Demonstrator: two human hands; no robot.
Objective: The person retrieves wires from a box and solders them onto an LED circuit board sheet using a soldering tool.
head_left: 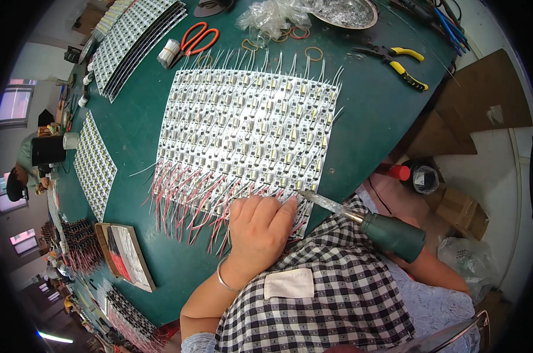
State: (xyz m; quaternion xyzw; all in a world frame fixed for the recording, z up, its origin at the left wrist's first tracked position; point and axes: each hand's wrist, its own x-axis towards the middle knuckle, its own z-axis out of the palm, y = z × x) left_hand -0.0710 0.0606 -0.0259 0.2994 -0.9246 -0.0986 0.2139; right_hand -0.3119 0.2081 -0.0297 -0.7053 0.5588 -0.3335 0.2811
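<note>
A white panel of small LED circuit boards point(237, 126) lies on the green table, with pale wires sticking out along its far edge. Red and white wires point(184, 203) fringe its near edge. My left hand point(259, 226) rests over that near edge, fingers curled and closed among the wires; what its fingertips pinch is hidden. My right hand point(412, 221), mostly hidden behind a dark green handle, grips a soldering iron point(390, 234). The iron's tip touches or hovers just over the panel's near right part, beside my left thumb; which of the two I cannot tell.
Orange-handled scissors point(200, 39), a bundle of white sticks point(168, 53), rubber bands point(314, 54), a metal dish point(351, 13) and yellow-black pliers point(399, 60) lie beyond the panel. Leftward are stacked panels point(134, 41), a single panel point(94, 167) and a cardboard tray of wires point(125, 256).
</note>
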